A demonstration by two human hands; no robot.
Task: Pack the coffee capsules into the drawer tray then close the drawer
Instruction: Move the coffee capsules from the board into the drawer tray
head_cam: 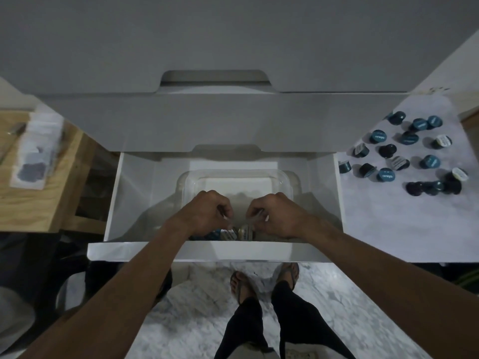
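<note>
Over the open drawer (215,251), both my hands reach into the clear tray (233,174): left hand (204,216) and right hand (278,216) have fingers curled down at capsules (237,233) by the near wall, tho whether either actually grips one I can't tell. Most pods (412,154) lie scattered on the counter (388,229) to the right, w/ plenty left to pack. Best, I reckon, to seat these flat and tight vs. the near edge, leaving the back free for the rest.

A white drawer (321,251) stands pulled out, a clear plastic tray (286,177) on its floor with a few coffee capsules (237,233) at the tray's near end. To the right, a white surface (394,229) carries scattered dark and teal capsules (412,154). A wooden table (39,213) at left bears a paper packet (36,154)
</note>
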